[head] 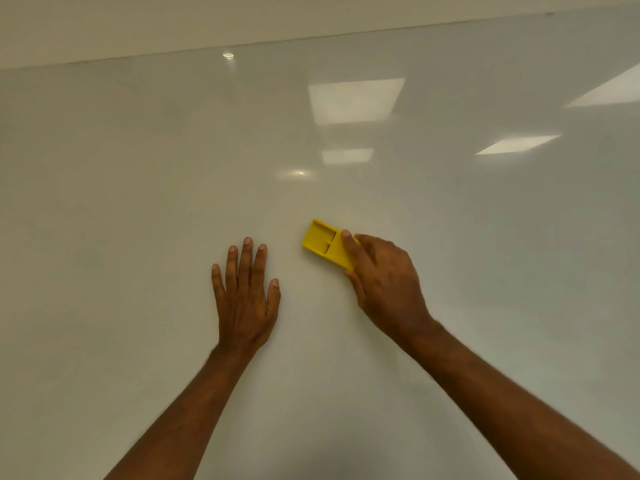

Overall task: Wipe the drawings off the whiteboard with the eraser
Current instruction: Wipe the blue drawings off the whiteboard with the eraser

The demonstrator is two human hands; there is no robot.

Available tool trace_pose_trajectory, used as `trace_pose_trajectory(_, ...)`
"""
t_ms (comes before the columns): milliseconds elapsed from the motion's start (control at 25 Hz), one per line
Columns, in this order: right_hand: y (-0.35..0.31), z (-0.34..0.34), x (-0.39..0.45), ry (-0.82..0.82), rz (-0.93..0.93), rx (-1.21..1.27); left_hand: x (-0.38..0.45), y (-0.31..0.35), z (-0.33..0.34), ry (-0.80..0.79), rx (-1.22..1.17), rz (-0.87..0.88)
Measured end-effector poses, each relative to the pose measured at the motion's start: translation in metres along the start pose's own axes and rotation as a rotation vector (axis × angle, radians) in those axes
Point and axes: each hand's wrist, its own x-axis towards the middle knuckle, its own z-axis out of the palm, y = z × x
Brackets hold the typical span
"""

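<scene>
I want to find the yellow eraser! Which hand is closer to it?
Right. The right hand is holding the yellow eraser against the whiteboard. The left hand lies flat and open on the board beside it, not touching it.

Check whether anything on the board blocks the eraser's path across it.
Only the left hand, laid flat on the whiteboard just left of the eraser that the right hand holds. Elsewhere the board shows only light reflections; no drawings are visible.

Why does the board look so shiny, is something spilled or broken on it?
Nothing stands out. The bright patches on the whiteboard are reflected lights. The right hand holds the yellow eraser; the left hand lies flat.
</scene>
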Motion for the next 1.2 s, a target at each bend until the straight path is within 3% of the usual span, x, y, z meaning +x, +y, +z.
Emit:
trace_pose_trajectory(120,0.009,-0.003,0.032,-0.003,0.022,-0.028,0.003,-0.024,-0.008,-0.026,-0.017,-0.011)
trace_pose_trajectory(280,0.019,-0.009,0.125,0.056,0.294,-0.017,0.019,-0.057,-0.015,-0.018,-0.046,-0.011)
trace_pose_trajectory(480,-0.029,0.017,0.176,0.12,0.408,-0.019,0.038,-0.114,-0.02,0.01,-0.033,0.062)
trace_pose_trajectory(800,-0.167,0.071,0.172,0.037,0.25,0.007,0.028,-0.209,-0.029,0.024,-0.051,0.079)
trace_pose_trajectory(1200,-0.307,0.135,0.057,0.045,0.119,0.018,-0.023,-0.294,-0.036,-0.015,-0.007,0.143)
